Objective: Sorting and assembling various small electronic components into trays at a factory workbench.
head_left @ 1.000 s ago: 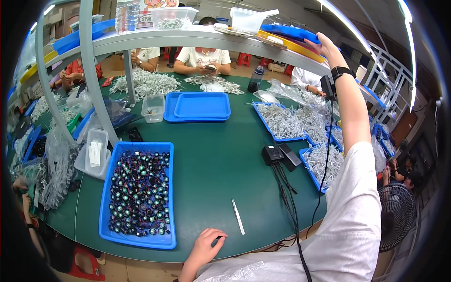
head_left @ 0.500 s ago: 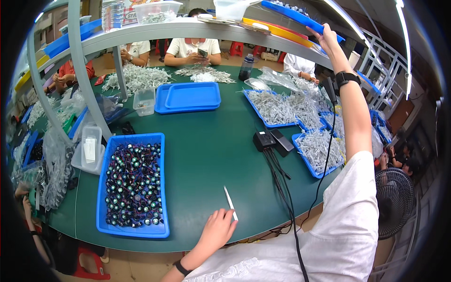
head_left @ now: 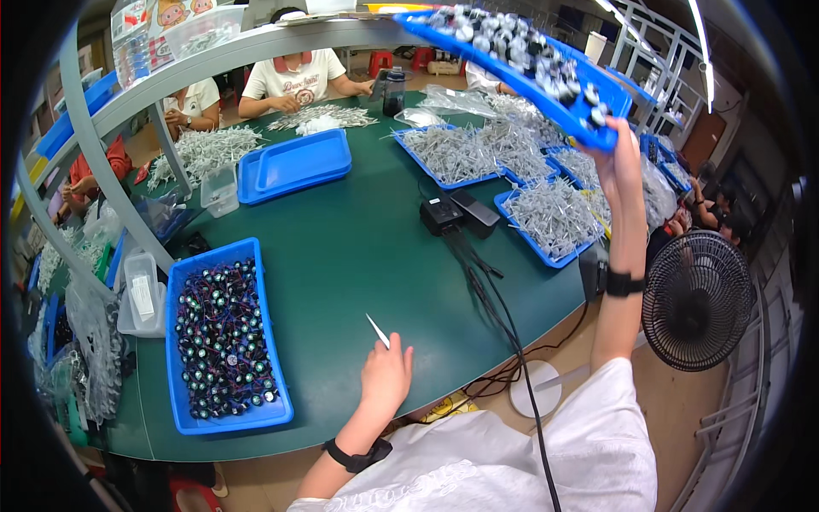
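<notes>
My right hand (head_left: 620, 162) is raised at the upper right, gripping the near right corner of a blue tray (head_left: 527, 92). The tray tilts in the air above the heaps of parts and holds many small black-and-white round parts (head_left: 499, 38). On the green table, my left hand (head_left: 386, 375) is closed over slim pale tweezers (head_left: 377, 330); their pointed tip shows beyond the fingers and the rest is covered. To the left lies a second blue tray (head_left: 281, 416), full of small black round parts with green tops and thin wires (head_left: 223, 337).
Blue trays of thin whitish parts (head_left: 550, 224) line the right side. A black adapter box (head_left: 441, 215) trails cables off the table. Stacked blue trays (head_left: 294, 166) and a dark bottle (head_left: 393, 92) stand farther back. A grey shelf frame (head_left: 230, 58) spans above; a fan (head_left: 697, 300) stands right.
My right hand has brought the blue tray down off the overhead shelf toward me. My left hand has moved over the tweezers and closed on them. The view has shifted right.
</notes>
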Demonstrator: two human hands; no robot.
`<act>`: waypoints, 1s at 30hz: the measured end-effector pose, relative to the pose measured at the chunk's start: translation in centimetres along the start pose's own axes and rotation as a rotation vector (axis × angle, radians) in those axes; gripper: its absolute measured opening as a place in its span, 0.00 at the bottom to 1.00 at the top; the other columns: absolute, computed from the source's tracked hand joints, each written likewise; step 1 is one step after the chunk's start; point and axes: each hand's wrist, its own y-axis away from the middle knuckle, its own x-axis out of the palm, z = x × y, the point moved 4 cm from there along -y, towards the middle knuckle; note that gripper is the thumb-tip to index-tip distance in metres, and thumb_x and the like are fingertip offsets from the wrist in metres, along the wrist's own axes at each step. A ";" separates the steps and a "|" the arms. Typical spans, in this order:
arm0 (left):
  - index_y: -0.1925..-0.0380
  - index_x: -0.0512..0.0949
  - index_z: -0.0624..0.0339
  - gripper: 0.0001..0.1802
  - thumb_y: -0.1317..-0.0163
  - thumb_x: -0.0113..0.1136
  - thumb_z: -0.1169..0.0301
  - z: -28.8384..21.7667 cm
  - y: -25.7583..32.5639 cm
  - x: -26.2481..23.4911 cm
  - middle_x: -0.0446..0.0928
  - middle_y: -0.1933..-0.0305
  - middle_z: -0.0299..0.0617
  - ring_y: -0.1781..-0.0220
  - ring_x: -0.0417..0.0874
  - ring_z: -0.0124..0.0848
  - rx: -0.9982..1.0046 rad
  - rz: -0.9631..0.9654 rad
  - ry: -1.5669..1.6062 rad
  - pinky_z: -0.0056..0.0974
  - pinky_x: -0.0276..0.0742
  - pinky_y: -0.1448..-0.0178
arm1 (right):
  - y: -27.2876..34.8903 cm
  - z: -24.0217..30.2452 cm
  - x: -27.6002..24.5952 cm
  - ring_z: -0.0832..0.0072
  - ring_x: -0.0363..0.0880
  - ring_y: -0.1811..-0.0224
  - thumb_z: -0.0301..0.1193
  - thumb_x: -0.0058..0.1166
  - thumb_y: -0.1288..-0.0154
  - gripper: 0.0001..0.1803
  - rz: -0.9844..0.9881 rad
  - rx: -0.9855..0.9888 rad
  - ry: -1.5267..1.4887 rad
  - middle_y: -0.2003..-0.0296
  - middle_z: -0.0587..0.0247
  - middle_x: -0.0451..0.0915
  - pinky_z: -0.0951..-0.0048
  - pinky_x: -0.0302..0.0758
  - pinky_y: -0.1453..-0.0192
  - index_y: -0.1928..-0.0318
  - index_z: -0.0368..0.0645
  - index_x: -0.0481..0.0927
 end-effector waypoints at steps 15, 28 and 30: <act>0.67 0.67 0.66 0.12 0.39 0.53 0.67 5.0 2.6 -3.9 0.75 0.74 0.58 0.72 0.79 0.56 -0.279 -0.126 -0.029 0.52 0.76 0.70 | 24.7 -14.0 1.8 0.74 0.76 0.58 0.27 0.42 0.39 0.17 -0.060 0.528 -0.248 0.57 0.57 0.74 0.71 0.77 0.52 0.49 0.34 0.66; 0.68 0.66 0.65 0.11 0.40 0.53 0.68 5.1 3.2 -4.2 0.75 0.75 0.56 0.74 0.79 0.54 -0.371 -0.069 0.146 0.51 0.74 0.70 | 31.5 -19.9 7.3 0.58 0.75 0.48 0.31 0.37 0.28 0.21 0.238 0.872 -0.223 0.45 0.49 0.65 0.54 0.80 0.50 0.39 0.40 0.50; 0.68 0.66 0.65 0.11 0.40 0.54 0.69 5.1 3.5 -4.5 0.74 0.76 0.56 0.74 0.79 0.53 -0.417 -0.040 0.224 0.50 0.73 0.70 | 32.2 -19.5 7.9 0.54 0.77 0.50 0.31 0.35 0.27 0.21 0.419 1.041 -0.366 0.44 0.45 0.64 0.54 0.79 0.49 0.39 0.37 0.50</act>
